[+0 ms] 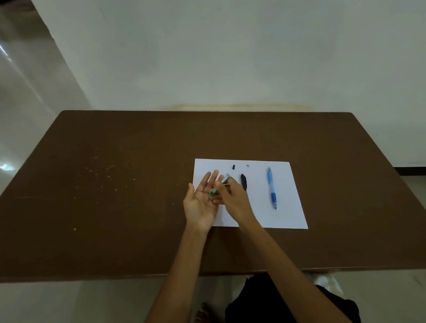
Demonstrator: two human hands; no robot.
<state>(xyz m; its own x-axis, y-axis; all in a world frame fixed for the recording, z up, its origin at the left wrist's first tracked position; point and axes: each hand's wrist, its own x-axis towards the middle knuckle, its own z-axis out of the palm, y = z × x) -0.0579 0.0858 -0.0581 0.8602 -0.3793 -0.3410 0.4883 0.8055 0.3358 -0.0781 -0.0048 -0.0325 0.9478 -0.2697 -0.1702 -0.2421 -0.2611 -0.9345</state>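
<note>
**Q:** What is being worked on?

**A:** A green-tipped pen (pixel 225 178), held over the left edge of the sheet of paper (pixel 286 216). The right hand (pixel 234 197) pinches its barrel from above, fingers closed round it. The left hand (pixel 200 205) lies palm-up beneath, fingers straight and spread, cradling the green end.

**Q:** And the rest?

**A:** On the sheet, just right of the hands, lies a black pen part (pixel 243 181). Toward the sheet's far edge are a small black piece (pixel 233 167) and a small grey piece (pixel 247 165). Nearer the sheet's right edge, well apart, is a whole blue pen (pixel 272 188). The sheet lies on a brown table (pixel 109 206).

**Q:** Which step is this?

**A:** By the look of it, a pen in pieces, mid-assembly or mid-stripping; the frame cannot settle which. The next move likely calls for a steady barrel and a fine pinch on one loose piece.
</note>
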